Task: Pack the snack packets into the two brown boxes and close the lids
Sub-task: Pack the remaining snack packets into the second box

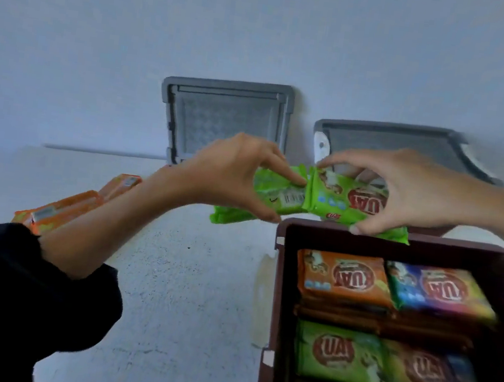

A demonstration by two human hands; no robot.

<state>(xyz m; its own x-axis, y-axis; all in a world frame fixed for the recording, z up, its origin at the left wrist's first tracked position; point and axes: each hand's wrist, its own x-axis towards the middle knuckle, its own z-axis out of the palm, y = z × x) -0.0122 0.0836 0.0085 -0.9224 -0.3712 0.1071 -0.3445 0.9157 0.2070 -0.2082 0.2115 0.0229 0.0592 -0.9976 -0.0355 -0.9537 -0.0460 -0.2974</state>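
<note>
Sleeve [10, 288] is hanging over table [186, 278] | my left hand [234, 172] is pinching green packet [262, 189] | my right hand [403, 190] is gripping second packet [326, 196] over box [275, 289]

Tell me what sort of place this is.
Probably a plain indoor packing spot; home or workroom, I cannot tell. A plain white table meets a blank wall, a brown box holds snack packets, two grey lids sit behind, and left hand and right hand hold green packets.
</note>
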